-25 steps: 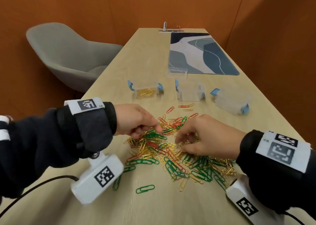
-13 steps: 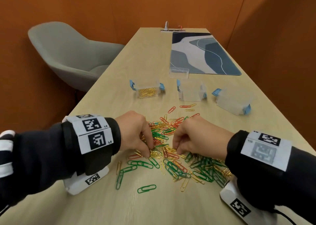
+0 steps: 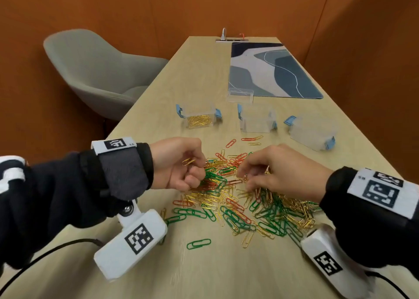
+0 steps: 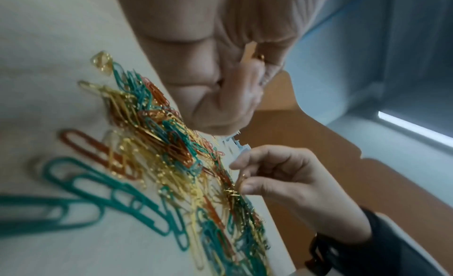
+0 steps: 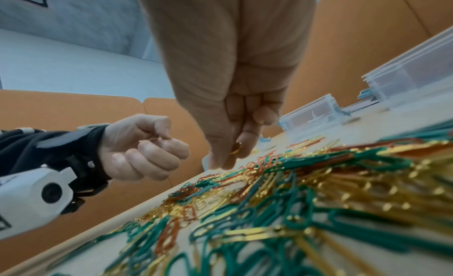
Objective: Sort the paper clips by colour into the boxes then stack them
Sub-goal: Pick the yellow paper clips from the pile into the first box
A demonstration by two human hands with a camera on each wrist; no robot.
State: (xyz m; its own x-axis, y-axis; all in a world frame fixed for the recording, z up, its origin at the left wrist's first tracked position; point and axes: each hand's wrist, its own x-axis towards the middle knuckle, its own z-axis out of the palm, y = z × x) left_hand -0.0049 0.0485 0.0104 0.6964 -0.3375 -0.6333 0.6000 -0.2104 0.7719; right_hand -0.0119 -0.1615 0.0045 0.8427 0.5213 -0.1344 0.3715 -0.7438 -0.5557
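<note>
The sorting step is on: the left hand [image 3: 179, 162] pinches gold clips [image 3: 188, 161] above the pile [image 3: 238, 199], the right hand [image 3: 278, 174] pinches gold ones too, and next they go into the box with gold clips [image 3: 199, 117] behind the pile.

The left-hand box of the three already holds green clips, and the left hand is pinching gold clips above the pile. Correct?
Not quite. The left-hand box holds gold clips, not green, as the head view shows. The rest stands: the left hand pinches gold clips above the pile.
</note>
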